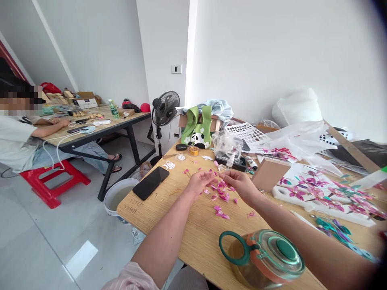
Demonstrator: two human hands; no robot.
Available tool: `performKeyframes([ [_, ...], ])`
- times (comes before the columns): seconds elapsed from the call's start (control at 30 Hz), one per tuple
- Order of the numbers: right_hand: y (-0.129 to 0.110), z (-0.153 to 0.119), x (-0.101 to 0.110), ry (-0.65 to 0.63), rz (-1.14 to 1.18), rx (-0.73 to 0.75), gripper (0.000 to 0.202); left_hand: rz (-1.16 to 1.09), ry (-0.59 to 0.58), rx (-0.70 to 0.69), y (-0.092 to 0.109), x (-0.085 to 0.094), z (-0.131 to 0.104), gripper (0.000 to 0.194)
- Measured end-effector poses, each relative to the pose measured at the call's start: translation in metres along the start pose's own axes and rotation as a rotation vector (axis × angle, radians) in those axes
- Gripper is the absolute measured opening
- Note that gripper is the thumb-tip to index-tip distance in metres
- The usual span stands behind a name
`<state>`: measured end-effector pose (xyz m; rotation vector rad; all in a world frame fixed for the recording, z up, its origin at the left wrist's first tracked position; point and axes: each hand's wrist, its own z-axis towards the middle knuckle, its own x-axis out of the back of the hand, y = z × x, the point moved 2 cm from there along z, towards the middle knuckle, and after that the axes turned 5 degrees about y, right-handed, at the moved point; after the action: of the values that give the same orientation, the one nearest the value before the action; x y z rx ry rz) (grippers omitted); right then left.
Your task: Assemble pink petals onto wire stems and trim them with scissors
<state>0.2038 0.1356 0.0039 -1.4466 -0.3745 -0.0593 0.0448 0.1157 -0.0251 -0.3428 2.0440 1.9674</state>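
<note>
Both hands are held just above the worktop (193, 237). A small pink petal (218, 175) is pinched between the fingertips of the left hand (201, 183) and the right hand (240, 185), over scattered petals (222, 197).

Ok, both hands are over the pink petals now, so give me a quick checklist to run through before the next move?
1. Left hand over the petals: ok.
2. Right hand pinching something small: cannot tell, too small.
3. Loose petals within reach on the table: ok.
4. Phone away from the hands: ok.
5. Bottle apart from the petals: ok, though near the right forearm.
6. Glue tube reachable: ok, behind the hands.
</note>
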Motion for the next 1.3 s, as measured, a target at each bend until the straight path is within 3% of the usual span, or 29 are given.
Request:
performKeyframes([
  [0.27, -0.002, -0.005, -0.005, -0.035, 0.018, -0.012, 0.045, -0.001, -0.015, 0.037, -0.015, -0.004, 0.003, 0.042],
  [0.67, -0.001, -0.008, -0.007, -0.068, 0.065, -0.041, 0.044, 0.110, 0.032, 0.052, -0.010, -0.006, 0.000, 0.021],
  [1.03, 0.002, -0.008, -0.006, -0.103, 0.153, -0.090, 0.044, 0.129, 0.033, 0.034, -0.008, -0.008, -0.001, 0.011],
  [1.3, 0.007, -0.009, -0.004, -0.107, 0.183, -0.108, 0.042, 0.162, 0.028, 0.016, -0.009, -0.007, -0.001, 0.014],
])
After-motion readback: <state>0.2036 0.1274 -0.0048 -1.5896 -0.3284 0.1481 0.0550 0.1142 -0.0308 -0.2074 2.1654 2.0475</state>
